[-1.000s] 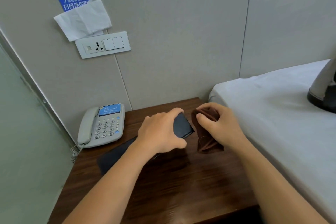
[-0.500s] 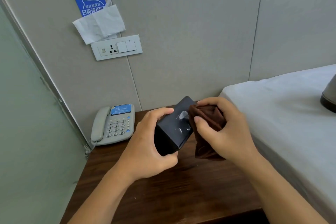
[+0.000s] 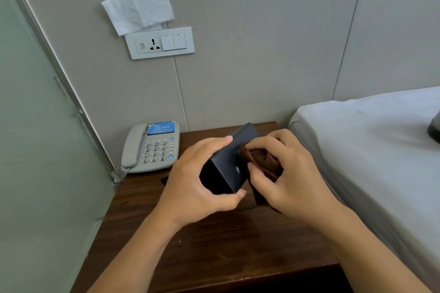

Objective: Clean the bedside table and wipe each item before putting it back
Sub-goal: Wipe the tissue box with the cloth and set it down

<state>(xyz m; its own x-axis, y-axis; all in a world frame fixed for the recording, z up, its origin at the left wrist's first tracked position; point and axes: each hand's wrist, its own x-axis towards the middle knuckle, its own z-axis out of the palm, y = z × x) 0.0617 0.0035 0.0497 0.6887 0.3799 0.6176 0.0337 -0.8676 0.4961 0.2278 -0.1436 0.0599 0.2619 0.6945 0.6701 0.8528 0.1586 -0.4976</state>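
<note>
A dark box is held tilted above the bedside table, gripped by the left hand. A bunched brown cloth is pressed against the box's right face by the right hand. Left of the box, a grey telephone is seated on the table. Right of the table, a bed is seen.

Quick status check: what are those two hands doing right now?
Left hand grips black box above bedside table. Right hand presses brown cloth on it. Nothing in the way.
</note>
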